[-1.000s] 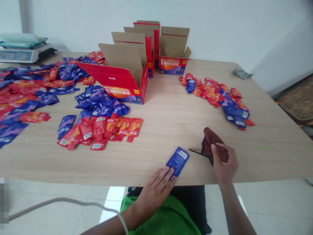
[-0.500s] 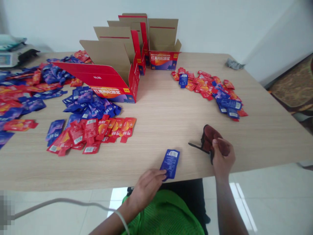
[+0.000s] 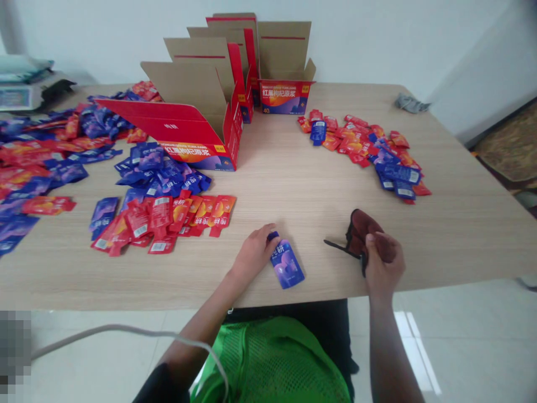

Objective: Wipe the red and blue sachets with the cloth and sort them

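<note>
Near the table's front edge, my left hand pinches the spout end of a blue pouch, whose front with the printed fruit faces up. To the right, my right hand is closed on dark sunglasses with reddish lenses, one temple arm pointing left. Left of my left hand lie red pouches in an overlapping row, with a heap of blue pouches behind them. A mixed group of red and blue pouches rests at the back right.
Open red cartons stand at the back centre, one carton facing forward. A large pile of pouches and a scale are at the left. A grey crumpled item sits back right. A cable crosses the lower left.
My left hand has moved up and away from the table edge. The blue pouch has been turned from its barcode side to its printed front. My right hand still holds the sunglasses.
</note>
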A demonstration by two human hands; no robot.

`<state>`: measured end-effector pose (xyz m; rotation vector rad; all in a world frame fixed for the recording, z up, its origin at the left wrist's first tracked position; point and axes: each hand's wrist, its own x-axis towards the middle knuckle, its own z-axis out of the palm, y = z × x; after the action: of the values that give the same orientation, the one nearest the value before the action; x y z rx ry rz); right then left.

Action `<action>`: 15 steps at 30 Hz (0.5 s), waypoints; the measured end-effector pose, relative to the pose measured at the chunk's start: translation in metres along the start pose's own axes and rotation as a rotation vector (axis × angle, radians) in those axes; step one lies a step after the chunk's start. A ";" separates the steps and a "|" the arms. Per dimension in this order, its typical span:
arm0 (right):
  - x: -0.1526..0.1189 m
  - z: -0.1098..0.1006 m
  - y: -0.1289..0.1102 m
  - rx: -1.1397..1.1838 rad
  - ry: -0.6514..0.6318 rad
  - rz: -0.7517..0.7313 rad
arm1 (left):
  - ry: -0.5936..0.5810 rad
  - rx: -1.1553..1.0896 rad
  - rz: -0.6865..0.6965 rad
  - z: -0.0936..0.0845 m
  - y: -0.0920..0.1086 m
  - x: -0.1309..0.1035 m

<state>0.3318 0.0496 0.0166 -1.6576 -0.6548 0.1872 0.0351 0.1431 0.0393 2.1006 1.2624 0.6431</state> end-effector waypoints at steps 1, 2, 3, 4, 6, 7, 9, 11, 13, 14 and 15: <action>0.000 0.000 -0.001 0.012 -0.002 0.002 | 0.036 0.047 0.031 0.003 0.002 -0.004; 0.000 0.000 -0.001 0.017 -0.005 0.001 | 0.064 0.089 0.067 0.005 0.006 -0.012; 0.000 0.000 -0.001 0.012 -0.008 -0.001 | 0.072 0.129 0.110 0.008 0.011 -0.023; 0.000 0.000 -0.001 -0.001 -0.010 -0.004 | 0.064 0.177 0.158 0.012 0.017 -0.036; 0.000 0.000 -0.001 -0.027 -0.010 -0.013 | -0.029 0.265 0.250 0.022 0.026 -0.065; 0.001 -0.001 0.000 -0.038 -0.011 -0.016 | -0.080 0.314 0.291 0.028 0.029 -0.079; 0.001 -0.001 0.002 -0.056 -0.014 -0.019 | -0.127 0.395 0.359 0.041 0.031 -0.102; 0.002 -0.001 0.004 -0.065 -0.017 -0.021 | -0.108 0.431 0.398 0.050 0.028 -0.115; 0.002 -0.001 0.005 -0.056 -0.022 -0.026 | -0.076 0.429 0.396 0.053 0.024 -0.120; 0.002 0.000 0.006 -0.044 -0.026 -0.027 | -0.064 0.422 0.387 0.052 0.022 -0.120; 0.002 0.000 0.007 -0.036 -0.031 -0.027 | -0.057 0.415 0.379 0.050 0.021 -0.120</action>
<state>0.3356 0.0500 0.0108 -1.6821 -0.7070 0.1834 0.0295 0.0157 0.0066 2.7203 1.0379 0.5010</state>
